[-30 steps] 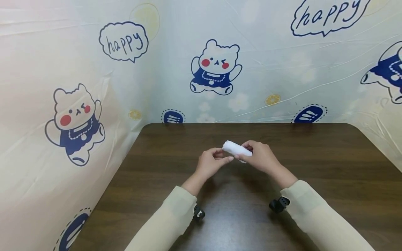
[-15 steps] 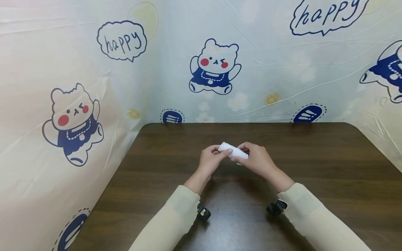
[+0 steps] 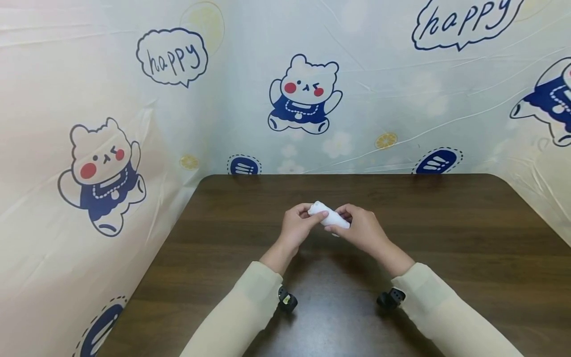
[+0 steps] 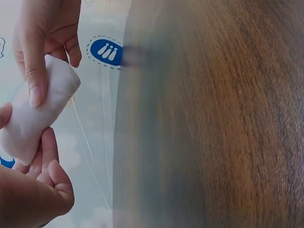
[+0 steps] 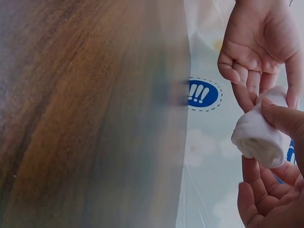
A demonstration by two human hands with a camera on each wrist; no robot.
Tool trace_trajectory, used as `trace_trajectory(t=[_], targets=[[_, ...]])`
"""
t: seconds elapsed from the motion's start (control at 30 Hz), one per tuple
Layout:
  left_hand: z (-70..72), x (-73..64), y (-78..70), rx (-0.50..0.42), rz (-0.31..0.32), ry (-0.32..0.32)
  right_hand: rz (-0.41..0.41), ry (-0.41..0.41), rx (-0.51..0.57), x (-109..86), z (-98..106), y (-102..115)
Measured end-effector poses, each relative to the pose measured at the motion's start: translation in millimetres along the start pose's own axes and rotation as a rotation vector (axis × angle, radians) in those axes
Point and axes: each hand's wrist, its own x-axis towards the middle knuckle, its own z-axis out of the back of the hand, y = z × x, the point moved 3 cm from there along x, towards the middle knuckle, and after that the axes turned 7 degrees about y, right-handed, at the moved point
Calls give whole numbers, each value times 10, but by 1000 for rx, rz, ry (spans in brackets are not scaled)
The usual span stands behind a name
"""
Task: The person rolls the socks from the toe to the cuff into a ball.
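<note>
A white cloth roll [image 3: 333,218] is held between both hands above the table, slanting down toward the right. My left hand [image 3: 295,227] grips its left end, thumb on the near side and fingers behind. At the other end, my right hand [image 3: 365,229] pinches it between thumb and fingers. Seen from the left wrist, the roll [image 4: 35,114] is soft, with a small patch of fine ribbing. The right wrist view shows layers of fabric curled inside the end of the roll [image 5: 259,137].
Beneath the hands is a dark brown wooden table [image 3: 241,198] with rounded far corners. A pale printed curtain [image 3: 379,99] with bears and speech bubbles hangs behind it and along the sides. Black wrist cameras [image 3: 287,300] sit at the cuffs.
The left thumb has moved from below the roll's left end onto its near side, and the left hand now grips it. The roll and right hand have shifted slightly left and toward me.
</note>
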Motion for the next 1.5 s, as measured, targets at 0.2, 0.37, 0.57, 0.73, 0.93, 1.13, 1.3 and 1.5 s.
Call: trace_trajectory(t=[0.2,0.37,0.57,0.73,0.93,1.13,1.3,1.5], targets=[[59,4,-40,68,-17,72,9,0,24,-24,-29,7],[124,33,-93,122,-80,152,46,-2,29,-52,-30,11],[207,63,-157,192,-163,236,36,49,74,-74,0,25],[245,66,-211,239,-214,353,48,101,90,-93,20,31],[249,62,-261,328,-274,483,105,163,83,-119,4,29],[227,66,-245,377,-305,578,153,181,53,-128,-38,17],[210,74,-235,375,-322,621,175,187,84,-130,-57,12],[200,86,-202,355,-343,612,155,182,100,-117,-80,20]])
